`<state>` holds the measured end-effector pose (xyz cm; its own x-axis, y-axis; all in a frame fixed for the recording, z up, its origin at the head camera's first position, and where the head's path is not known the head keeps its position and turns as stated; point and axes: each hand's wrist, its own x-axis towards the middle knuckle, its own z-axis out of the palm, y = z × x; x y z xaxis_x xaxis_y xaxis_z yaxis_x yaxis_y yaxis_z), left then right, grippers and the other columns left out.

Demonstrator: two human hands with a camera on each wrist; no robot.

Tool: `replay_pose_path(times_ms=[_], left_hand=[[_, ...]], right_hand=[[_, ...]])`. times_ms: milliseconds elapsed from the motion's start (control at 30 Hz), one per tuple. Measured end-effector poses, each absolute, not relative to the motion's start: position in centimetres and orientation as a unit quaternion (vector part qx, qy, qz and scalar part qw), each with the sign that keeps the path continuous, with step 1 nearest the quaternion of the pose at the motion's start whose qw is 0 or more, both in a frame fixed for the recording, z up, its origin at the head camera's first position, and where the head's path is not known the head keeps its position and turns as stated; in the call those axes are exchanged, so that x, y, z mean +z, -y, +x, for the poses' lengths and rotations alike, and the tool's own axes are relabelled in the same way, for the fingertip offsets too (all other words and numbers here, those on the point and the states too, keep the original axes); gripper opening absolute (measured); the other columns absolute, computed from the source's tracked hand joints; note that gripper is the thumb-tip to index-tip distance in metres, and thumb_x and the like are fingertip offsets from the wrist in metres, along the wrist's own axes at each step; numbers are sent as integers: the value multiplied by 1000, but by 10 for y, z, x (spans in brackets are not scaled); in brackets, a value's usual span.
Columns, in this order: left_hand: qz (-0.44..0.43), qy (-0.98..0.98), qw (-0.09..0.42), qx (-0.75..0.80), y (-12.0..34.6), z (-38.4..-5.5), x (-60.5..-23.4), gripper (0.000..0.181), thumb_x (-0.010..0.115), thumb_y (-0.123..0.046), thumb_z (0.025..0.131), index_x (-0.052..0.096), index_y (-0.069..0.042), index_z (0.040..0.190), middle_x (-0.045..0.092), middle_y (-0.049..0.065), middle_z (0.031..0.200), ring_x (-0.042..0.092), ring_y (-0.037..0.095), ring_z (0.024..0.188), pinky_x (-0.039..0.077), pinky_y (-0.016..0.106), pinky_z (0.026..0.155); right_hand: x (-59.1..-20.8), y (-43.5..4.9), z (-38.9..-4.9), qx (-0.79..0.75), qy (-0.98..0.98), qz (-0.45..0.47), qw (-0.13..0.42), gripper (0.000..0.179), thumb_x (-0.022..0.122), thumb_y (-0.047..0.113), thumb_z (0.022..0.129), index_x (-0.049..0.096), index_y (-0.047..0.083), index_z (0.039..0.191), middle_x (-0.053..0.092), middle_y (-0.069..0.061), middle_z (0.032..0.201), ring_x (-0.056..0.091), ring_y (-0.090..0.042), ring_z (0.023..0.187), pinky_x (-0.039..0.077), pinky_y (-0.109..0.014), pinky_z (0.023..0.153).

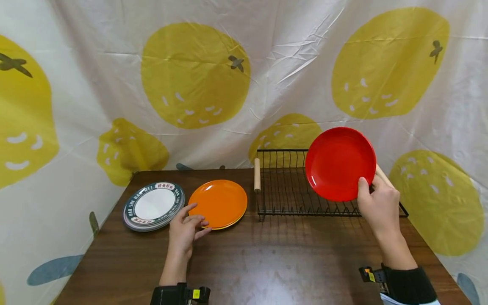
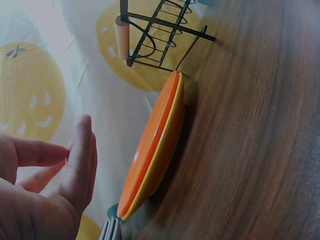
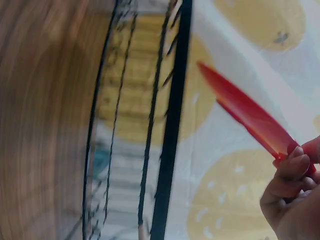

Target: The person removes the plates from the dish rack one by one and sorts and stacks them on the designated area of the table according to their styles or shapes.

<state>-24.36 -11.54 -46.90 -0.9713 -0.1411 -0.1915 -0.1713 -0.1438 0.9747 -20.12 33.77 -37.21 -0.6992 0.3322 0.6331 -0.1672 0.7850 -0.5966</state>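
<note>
A red plate (image 1: 339,165) is pinched at its lower right edge by my right hand (image 1: 380,208), thumb on the front face. It is held up in front of the right part of a black wire dish rack (image 1: 257,207). The right wrist view shows the red plate (image 3: 247,112) nearly edge-on, above the rack's dark bar (image 3: 173,110). My left hand (image 1: 184,232) is held with loosely bent fingers by the near left edge of an orange plate (image 1: 221,201). In the left wrist view its fingers hold nothing, and a yellow plate (image 2: 162,162) lies beneath the orange one.
On the left of the brown wooden table (image 1: 244,262) is a stack of white plates with dark green patterned rims (image 1: 133,207). The rack has a light wooden handle (image 1: 257,176) at its left. Behind the table hangs a cloth (image 1: 289,63) with yellow fruit prints.
</note>
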Motion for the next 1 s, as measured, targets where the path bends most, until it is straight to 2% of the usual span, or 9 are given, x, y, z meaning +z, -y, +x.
replay_pose_path(times_ms=[33,133,233,500,600,667,733,867,1000], left_hand=[[-116,-657,9,745,115,-244,-468,51,53,0,107,48,-9,157,65,16,110,73,22,90,69,35,78],[-98,-663,1,742,111,-244,-466,46,55,-3,107,53,-8,153,69,15,108,74,21,88,69,32,76],[-61,-662,-15,747,107,-243,-463,39,57,-4,107,58,-5,146,72,11,103,75,18,86,69,32,76],[35,-638,-43,768,94,-235,-451,30,61,-7,108,64,-2,137,75,8,99,77,20,88,69,37,78],[62,-630,-29,774,87,-233,-446,29,61,-9,108,63,-2,136,74,14,106,78,22,89,69,40,80],[83,-622,-15,779,81,-231,-442,30,61,-9,108,62,-1,137,72,19,111,78,22,89,69,42,80],[103,-615,2,782,75,-227,-437,32,60,-10,108,60,0,138,71,18,114,78,21,90,69,43,80],[145,-609,35,779,65,-220,-428,38,61,-13,109,56,1,143,74,5,115,78,18,93,68,47,80],[174,-609,50,773,59,-218,-423,43,60,-11,108,52,2,149,76,-4,118,78,17,99,68,48,78]], right_hand=[[-371,-333,-199,347,859,-54,372,28,60,15,104,75,-7,95,67,-15,63,40,-3,44,35,-17,41],[-368,-319,-194,420,847,-60,321,26,63,19,105,76,-4,101,64,4,62,47,-4,51,42,-18,46],[-370,-306,-190,487,828,-55,274,27,64,20,107,74,-4,104,59,12,62,51,-7,55,47,-19,49],[-380,-278,-180,606,766,-25,214,24,64,15,107,70,-8,106,60,7,63,45,-7,54,45,-20,49],[-384,-269,-176,640,742,-24,197,21,65,14,106,69,-4,96,58,5,61,44,-6,53,41,-20,48],[-387,-262,-173,660,726,-19,192,19,66,13,106,70,-2,95,59,4,63,46,-6,54,42,-20,48],[-392,-256,-170,679,710,-10,189,17,65,12,106,70,-2,96,59,3,64,46,-6,54,42,-19,49],[-399,-243,-165,701,689,12,184,14,63,8,106,70,-1,99,62,3,69,50,-6,58,48,-16,51],[-405,-231,-160,712,679,16,180,16,63,7,106,69,3,93,59,3,66,48,-5,57,45,-15,50]])
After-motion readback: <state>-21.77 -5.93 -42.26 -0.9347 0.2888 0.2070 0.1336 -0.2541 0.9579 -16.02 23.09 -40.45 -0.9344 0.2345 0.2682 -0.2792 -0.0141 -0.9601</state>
